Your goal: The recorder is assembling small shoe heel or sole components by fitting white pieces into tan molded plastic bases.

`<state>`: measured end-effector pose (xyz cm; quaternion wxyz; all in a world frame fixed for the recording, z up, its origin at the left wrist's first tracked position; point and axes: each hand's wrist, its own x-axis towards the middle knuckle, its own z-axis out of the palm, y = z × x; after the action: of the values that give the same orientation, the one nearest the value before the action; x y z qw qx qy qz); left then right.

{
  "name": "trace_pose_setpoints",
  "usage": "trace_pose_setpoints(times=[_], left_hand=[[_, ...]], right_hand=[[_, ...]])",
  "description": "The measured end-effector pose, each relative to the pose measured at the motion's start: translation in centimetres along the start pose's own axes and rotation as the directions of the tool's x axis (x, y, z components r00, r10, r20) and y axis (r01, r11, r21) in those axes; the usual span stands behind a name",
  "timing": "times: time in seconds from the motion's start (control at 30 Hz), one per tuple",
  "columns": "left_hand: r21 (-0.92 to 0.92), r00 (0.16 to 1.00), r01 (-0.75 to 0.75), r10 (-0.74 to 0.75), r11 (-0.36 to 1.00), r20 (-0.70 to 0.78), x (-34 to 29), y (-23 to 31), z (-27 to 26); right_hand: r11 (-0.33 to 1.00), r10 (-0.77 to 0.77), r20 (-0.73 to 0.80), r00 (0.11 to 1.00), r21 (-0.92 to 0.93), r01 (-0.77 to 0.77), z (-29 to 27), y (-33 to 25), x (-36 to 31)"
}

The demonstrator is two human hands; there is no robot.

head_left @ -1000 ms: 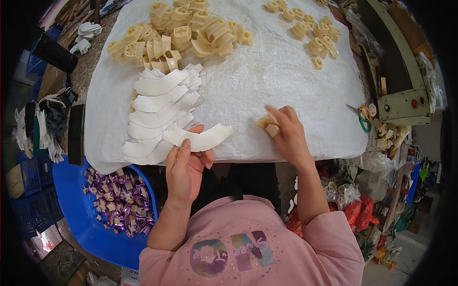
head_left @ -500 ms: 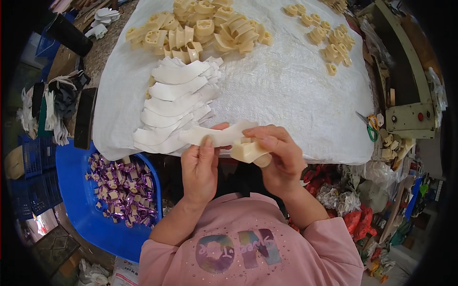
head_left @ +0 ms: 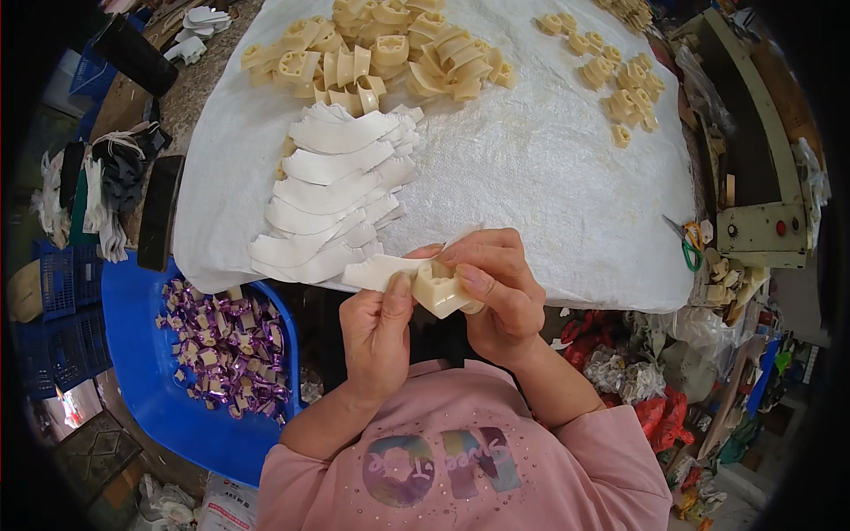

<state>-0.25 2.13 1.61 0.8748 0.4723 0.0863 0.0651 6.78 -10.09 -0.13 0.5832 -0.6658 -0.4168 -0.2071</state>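
Note:
Just past the table's near edge, my left hand [head_left: 376, 334] pinches one end of a curved white strip of leather-like material [head_left: 376, 272] between thumb and fingers. My right hand [head_left: 505, 292] grips a cream plastic shoe heel [head_left: 437, 294], its hollow end facing up. The strip lies against the far side of the heel, and its other end rises by my right fingers. My left thumb touches the heel's left side. On the table, left of my hands, overlapping white strips [head_left: 323, 199] are laid out in a stack.
Behind the strips is a heap of cream heels [head_left: 390, 51]; a smaller group [head_left: 633, 88] sits far right on the white sheet [head_left: 531, 177]. Scissors [head_left: 688, 241] lie at the right edge, a phone [head_left: 161, 212] at the left. A blue basin [head_left: 195, 442] holds purple shiny pieces [head_left: 232, 358].
The heel has moved left and is turned, coming up against the strip. Both hands are closer together, and my left thumb has shifted right to the heel.

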Motion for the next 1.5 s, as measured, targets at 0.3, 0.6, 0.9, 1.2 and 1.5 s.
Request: trace_pose_setpoints(times=[0.3, 0.6, 0.9, 1.2, 1.5], left_hand=[[0.323, 0.966, -0.254, 0.253, 0.912, 0.047, 0.5, -0.6, -0.6], [0.687, 0.951, -0.251, 0.308, 0.682, 0.042, 0.6, 1.8, -1.4], [0.744, 0.901, -0.358, 0.417, 0.565, 0.117, 0.8, -0.7, -1.0], [0.655, 0.916, -0.391, 0.341, 0.647, 0.210, 0.9, -0.5, -2.1], [0.627, 0.836, -0.543, 0.428, 0.559, 0.342, 2.1, -0.8, -2.0]], right_hand=[[0.955, -0.069, 0.029, 0.997, -0.288, 0.075, 0.0, 0.6, 0.2], [0.882, 0.010, 0.174, 0.985, -0.466, 0.073, -1.4, -1.2, 1.6], [0.829, 0.256, 0.412, 0.874, -0.559, 0.021, -1.8, -2.0, 1.6], [0.930, 0.205, 0.276, 0.939, -0.353, -0.099, -1.8, 0.1, 0.1], [0.942, 0.303, 0.306, 0.903, 0.047, -0.332, -2.1, 0.1, -0.5]])
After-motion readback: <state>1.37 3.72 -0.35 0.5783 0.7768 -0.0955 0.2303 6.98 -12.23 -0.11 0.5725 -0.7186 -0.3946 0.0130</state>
